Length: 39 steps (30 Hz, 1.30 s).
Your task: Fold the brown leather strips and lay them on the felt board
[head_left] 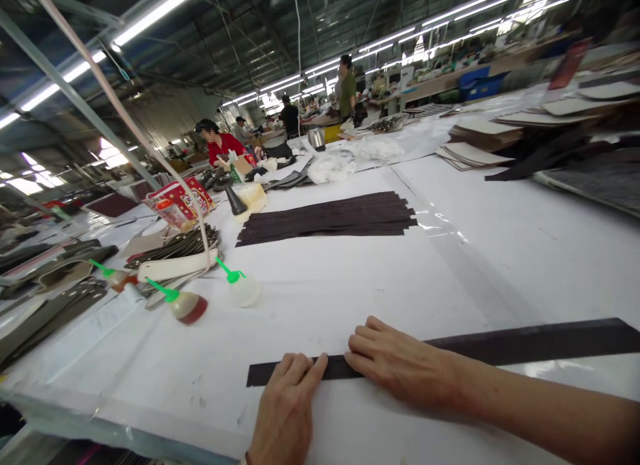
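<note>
A long dark strip [525, 343] of leather-like material lies flat along the near edge of the white table [350, 278]. My left hand [286, 405] rests on the strip near its left end, fingers together and stretched flat, pressing down. My right hand [395, 361] lies just to the right of it, fingers extended flat over the same strip. Neither hand grips anything. Farther back a batch of similar dark strips [330, 218] lies side by side.
Three small glue bottles with green nozzles [240, 286] [183, 303] [116, 277] lie at the left, beside a white tool handle [175, 266] and dark cut pieces [50, 305]. Stacked boards [475, 151] sit at the right. Other people work at the far end.
</note>
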Each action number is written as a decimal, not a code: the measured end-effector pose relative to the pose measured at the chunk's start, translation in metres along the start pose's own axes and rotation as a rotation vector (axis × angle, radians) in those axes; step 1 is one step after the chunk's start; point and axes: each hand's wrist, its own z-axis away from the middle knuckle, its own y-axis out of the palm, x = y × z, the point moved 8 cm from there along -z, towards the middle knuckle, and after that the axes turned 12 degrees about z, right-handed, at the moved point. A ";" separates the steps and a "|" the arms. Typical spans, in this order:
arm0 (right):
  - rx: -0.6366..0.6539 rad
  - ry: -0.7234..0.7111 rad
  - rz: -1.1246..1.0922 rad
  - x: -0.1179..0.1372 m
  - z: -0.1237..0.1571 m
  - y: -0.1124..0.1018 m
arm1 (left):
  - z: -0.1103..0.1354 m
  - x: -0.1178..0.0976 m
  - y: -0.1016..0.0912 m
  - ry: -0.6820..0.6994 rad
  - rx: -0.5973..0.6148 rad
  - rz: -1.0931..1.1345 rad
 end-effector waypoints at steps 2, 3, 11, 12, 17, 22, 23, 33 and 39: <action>0.012 0.012 -0.012 -0.003 0.006 -0.002 | 0.000 0.001 0.002 -0.008 0.015 -0.025; 0.014 0.017 -0.017 -0.004 0.009 -0.003 | 0.001 0.001 0.004 -0.009 0.024 -0.039; -0.018 0.017 0.016 -0.009 0.026 -0.010 | 0.002 0.001 0.012 0.008 0.107 -0.211; -0.020 0.016 0.023 -0.009 0.028 -0.010 | 0.002 0.000 0.012 0.014 0.123 -0.225; -0.044 0.010 0.032 -0.012 0.040 -0.011 | 0.000 -0.003 0.010 0.036 0.143 -0.266; -0.036 0.029 0.039 -0.018 0.056 -0.011 | -0.001 -0.003 0.011 0.055 0.131 -0.300; -0.033 0.029 0.049 -0.019 0.058 -0.012 | -0.001 -0.003 0.012 0.059 0.132 -0.306; -0.050 0.007 0.105 -0.023 0.077 -0.020 | -0.018 -0.018 -0.003 0.097 0.018 -0.193; -0.058 0.022 0.141 -0.022 0.077 -0.018 | -0.056 -0.074 0.026 0.112 0.031 0.114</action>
